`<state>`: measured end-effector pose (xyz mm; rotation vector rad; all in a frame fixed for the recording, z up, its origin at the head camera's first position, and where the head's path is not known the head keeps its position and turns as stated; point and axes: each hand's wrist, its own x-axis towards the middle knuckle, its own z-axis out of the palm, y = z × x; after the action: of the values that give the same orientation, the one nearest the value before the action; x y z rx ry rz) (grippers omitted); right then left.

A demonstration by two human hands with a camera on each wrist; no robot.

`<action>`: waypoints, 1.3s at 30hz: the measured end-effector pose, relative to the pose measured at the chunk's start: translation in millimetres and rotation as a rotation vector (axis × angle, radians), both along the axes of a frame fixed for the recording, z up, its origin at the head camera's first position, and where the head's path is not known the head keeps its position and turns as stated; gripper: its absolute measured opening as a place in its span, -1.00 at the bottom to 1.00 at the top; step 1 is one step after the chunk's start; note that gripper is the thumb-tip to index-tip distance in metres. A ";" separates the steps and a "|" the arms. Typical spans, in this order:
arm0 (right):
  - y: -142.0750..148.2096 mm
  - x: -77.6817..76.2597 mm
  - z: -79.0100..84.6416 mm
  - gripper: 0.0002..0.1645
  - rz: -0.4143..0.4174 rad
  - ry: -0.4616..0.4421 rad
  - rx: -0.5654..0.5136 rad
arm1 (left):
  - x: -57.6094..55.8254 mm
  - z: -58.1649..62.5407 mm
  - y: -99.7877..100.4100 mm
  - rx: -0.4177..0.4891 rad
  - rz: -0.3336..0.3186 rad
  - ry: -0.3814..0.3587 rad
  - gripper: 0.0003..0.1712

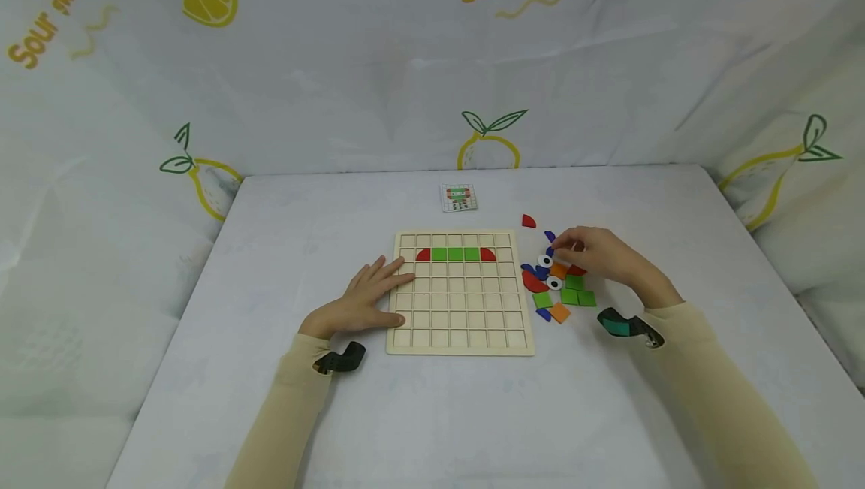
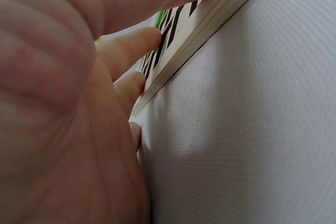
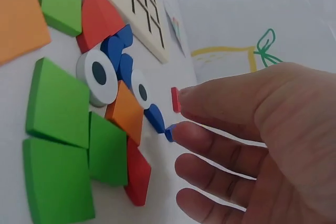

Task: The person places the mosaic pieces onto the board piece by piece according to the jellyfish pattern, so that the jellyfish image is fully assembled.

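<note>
A pale wooden grid board (image 1: 459, 316) lies flat on the table. In one upper row sit green squares (image 1: 456, 254), with a red quarter-round piece (image 1: 423, 255) at the left end and another (image 1: 488, 255) at the right. My left hand (image 1: 361, 301) rests on the board's left edge, fingers spread and thumb near the lower corner. To the right of the board, my right hand (image 1: 601, 255) hovers over a pile of loose pieces, its fingers loosely bent. The right wrist view shows nothing gripped between thumb and fingers; a red piece (image 3: 176, 99) and a blue piece (image 3: 169, 132) appear just past the fingertips.
Beside the board lie loose green squares (image 1: 570, 297), orange squares (image 1: 560, 313), white eye discs (image 1: 554, 283), blue pieces and a red half-round (image 1: 533, 282). A red quarter piece (image 1: 528, 221) lies farther back. Behind the board is a small pattern card (image 1: 459, 197).
</note>
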<state>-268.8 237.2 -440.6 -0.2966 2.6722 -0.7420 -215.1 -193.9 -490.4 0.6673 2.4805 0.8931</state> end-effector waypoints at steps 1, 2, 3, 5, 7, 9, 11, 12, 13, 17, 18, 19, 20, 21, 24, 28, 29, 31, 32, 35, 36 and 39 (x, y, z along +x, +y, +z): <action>0.7 1.0 -0.8 -0.62 0.002 0.002 0.006 | 0.1 0.1 0.0 -0.001 0.000 0.000 -0.07; 1.2 2.0 -1.6 -0.61 0.002 0.003 0.013 | 0.1 0.3 0.1 -0.006 0.001 -0.002 -0.06; 1.9 2.9 -2.5 -0.60 0.003 0.005 0.020 | 0.2 0.0 0.1 -0.003 0.001 -0.001 -0.07; 3.3 4.3 -4.6 -0.59 0.010 0.008 0.032 | 0.1 0.1 0.4 -0.005 0.003 -0.001 -0.07; 5.3 5.7 -7.1 -0.56 0.018 0.008 0.046 | 0.0 0.0 0.9 -0.008 0.005 -0.005 -0.07; 6.7 7.5 -8.3 -0.54 0.021 0.004 0.056 | -0.2 -0.1 1.8 -0.007 0.006 -0.005 -0.07; 7.2 9.3 -10.3 -0.52 0.018 0.006 0.066 | -0.5 -0.5 1.9 -0.010 0.007 -0.006 -0.07; 7.3 10.1 -11.2 -0.52 0.017 0.010 0.072 | -0.5 -0.8 1.9 -0.010 0.007 -0.006 -0.06; 6.6 10.9 -12.2 -0.52 0.013 0.013 0.077 | -0.5 -1.0 1.9 -0.010 0.007 -0.005 -0.06; 3.1 14.4 -15.2 -0.54 0.007 0.041 0.117 | 0.1 -1.1 1.8 -0.005 0.006 -0.009 -0.06; 2.4 15.3 -15.2 -0.55 0.010 0.047 0.128 | 0.4 -0.9 1.7 0.001 0.006 -0.009 -0.06; 1.8 16.1 -15.4 -0.56 0.009 0.052 0.137 | 0.5 -0.8 1.8 0.005 0.007 -0.009 -0.06; 1.0 16.9 -15.2 -0.58 0.010 0.058 0.145 | 0.7 -0.3 1.7 0.005 0.008 -0.012 -0.06; 0.4 17.6 -15.1 -0.60 0.009 0.063 0.148 | 0.7 -0.1 1.8 0.005 0.010 -0.012 -0.06; -0.6 19.1 -15.2 -0.63 0.008 0.074 0.156 | 0.5 0.1 2.0 -0.001 0.012 -0.015 -0.06; -2.2 20.5 -13.6 -0.63 0.007 0.086 0.170 | 0.6 0.6 2.1 -0.012 0.013 -0.015 -0.06; -3.0 20.9 -13.0 -0.64 0.007 0.089 0.174 | 0.6 0.8 2.2 -0.016 0.013 -0.017 -0.05; -4.3 21.5 -12.4 -0.65 0.009 0.099 0.176 | 0.6 1.0 2.0 -0.006 0.012 -0.013 -0.06; -5.2 21.8 -12.1 -0.66 0.011 0.104 0.176 | 0.6 1.0 1.9 -0.005 0.012 -0.013 -0.06; -7.2 22.1 -11.9 -0.71 0.015 0.107 0.154 | 0.7 0.9 1.4 0.003 0.008 -0.010 -0.06; -7.2 21.5 -12.3 -0.73 0.014 0.102 0.138 | 0.8 0.8 1.2 0.005 0.006 -0.010 -0.06; -6.0 18.6 -12.4 -0.76 0.001 0.074 0.076 | 1.2 0.4 0.5 0.009 0.004 -0.007 -0.07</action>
<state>-250.2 231.3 -453.1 -0.3109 2.7616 -0.6391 -213.9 -193.3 -490.0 0.6613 2.4740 0.9068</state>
